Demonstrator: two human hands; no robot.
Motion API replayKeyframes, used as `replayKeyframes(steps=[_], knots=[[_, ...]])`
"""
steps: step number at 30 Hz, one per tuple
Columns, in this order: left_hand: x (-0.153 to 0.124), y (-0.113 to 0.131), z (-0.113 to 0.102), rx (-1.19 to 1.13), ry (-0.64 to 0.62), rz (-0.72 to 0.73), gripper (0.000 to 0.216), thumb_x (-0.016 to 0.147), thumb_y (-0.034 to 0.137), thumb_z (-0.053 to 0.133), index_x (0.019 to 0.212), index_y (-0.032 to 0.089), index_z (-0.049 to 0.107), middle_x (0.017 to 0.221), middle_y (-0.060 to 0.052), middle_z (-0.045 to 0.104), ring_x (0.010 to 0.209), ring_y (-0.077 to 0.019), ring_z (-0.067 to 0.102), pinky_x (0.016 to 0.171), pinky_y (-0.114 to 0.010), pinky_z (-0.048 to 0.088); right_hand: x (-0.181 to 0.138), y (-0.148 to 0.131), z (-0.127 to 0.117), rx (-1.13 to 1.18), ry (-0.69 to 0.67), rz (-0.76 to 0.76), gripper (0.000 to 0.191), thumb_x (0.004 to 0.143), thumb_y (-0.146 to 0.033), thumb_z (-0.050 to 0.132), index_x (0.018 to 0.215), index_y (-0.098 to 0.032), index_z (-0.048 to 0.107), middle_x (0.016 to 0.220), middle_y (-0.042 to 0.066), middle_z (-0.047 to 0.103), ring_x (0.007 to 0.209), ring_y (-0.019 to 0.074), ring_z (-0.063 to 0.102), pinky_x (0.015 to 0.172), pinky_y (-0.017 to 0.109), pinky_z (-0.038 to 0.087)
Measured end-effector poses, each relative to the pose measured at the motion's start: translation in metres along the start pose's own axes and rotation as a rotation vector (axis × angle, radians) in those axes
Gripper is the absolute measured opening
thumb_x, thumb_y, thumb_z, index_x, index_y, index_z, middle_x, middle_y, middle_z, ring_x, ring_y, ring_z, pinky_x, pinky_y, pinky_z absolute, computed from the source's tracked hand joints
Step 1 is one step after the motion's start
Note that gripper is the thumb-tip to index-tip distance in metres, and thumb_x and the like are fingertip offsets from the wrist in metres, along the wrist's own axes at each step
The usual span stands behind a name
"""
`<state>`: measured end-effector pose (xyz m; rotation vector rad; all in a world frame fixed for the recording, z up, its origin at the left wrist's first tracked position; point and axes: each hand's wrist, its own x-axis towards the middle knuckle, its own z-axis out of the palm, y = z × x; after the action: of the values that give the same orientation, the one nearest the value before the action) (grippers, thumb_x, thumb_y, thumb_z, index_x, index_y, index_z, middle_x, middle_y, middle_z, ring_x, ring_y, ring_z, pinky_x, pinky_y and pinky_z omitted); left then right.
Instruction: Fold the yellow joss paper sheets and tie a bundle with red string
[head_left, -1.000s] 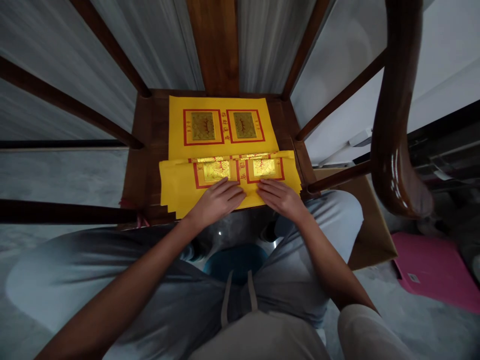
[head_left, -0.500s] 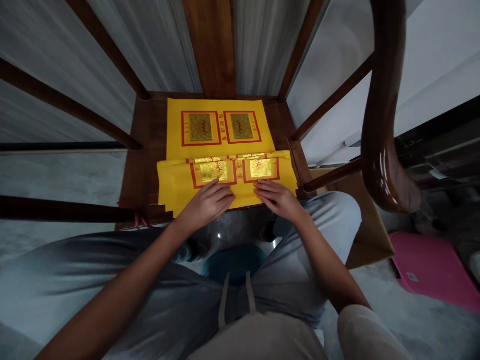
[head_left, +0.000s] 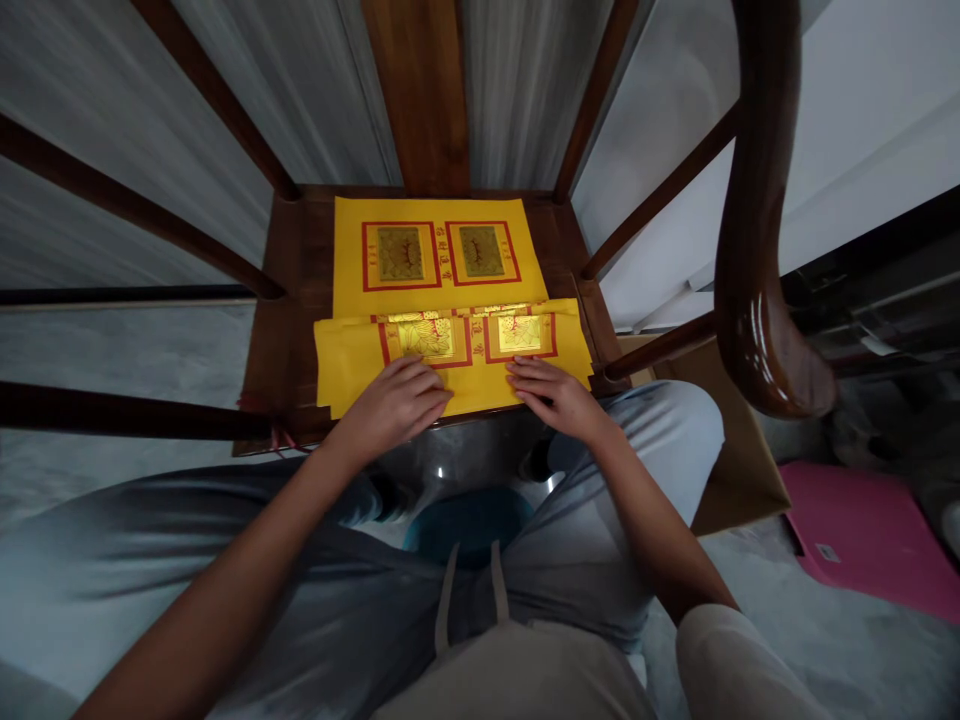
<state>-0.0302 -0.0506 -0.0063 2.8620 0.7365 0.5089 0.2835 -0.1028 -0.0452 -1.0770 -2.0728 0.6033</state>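
A yellow sheet of joss paper [head_left: 480, 388] with red frames and shiny gold foil panels lies at the front of the wooden chair seat [head_left: 285, 350]. Its far edge is curled or folded over, and other yellow edges show at its corners. Behind it, partly covered, lies another joss paper sheet [head_left: 442, 212] with two dull gold panels. My left hand [head_left: 397, 405] rests on the front sheet's left half, fingers laid over the paper. On the right half, my right hand [head_left: 553, 395] lies with its fingers stretched toward the middle. Both thumbs are near the front edge.
Wooden spindles and a curved armrest [head_left: 757, 250] surround the seat. A cardboard box [head_left: 739, 470] and a pink plastic item [head_left: 862, 540] are on the floor at right. Below the seat front, between my knees, is a teal round object [head_left: 469, 525].
My left hand has slid slightly left and toward me over the front sheet. My right hand stays almost in place, and the view has shifted a little.
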Motion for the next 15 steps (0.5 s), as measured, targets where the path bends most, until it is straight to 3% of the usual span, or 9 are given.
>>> replayKeyframes(steps=[4,12,15], knots=[[0.011,-0.003,0.001,-0.003,-0.027,-0.017,0.036,0.108,0.037,0.05,0.093,0.022,0.078,0.09,-0.007,0.074,0.09,-0.0239,0.067,0.087,-0.041,0.054,0.001,0.0,0.001,0.024,-0.003,0.038,0.027,0.104,-0.028,0.059,0.121,-0.03,0.081,0.131,0.008,0.079,0.137,0.0242,0.066,0.121,0.053,0.05],[0.057,0.002,0.038,0.087,-0.029,-0.003,0.033,0.107,0.024,0.047,0.126,0.018,0.074,0.105,-0.011,0.072,0.097,-0.0261,0.066,0.084,-0.04,0.052,0.001,-0.001,0.0,0.042,0.014,0.051,0.026,0.099,-0.032,0.066,0.12,-0.026,0.081,0.128,0.011,0.079,0.133,0.0263,0.069,0.117,0.051,0.053],[0.06,0.001,0.043,0.049,0.026,0.007,0.032,0.106,0.023,0.05,0.126,0.021,0.074,0.113,-0.013,0.071,0.106,-0.0279,0.065,0.091,-0.043,0.052,0.006,-0.008,0.001,0.059,0.051,0.118,0.024,0.101,-0.034,0.064,0.113,-0.026,0.083,0.123,0.01,0.081,0.126,0.0251,0.073,0.112,0.047,0.057]])
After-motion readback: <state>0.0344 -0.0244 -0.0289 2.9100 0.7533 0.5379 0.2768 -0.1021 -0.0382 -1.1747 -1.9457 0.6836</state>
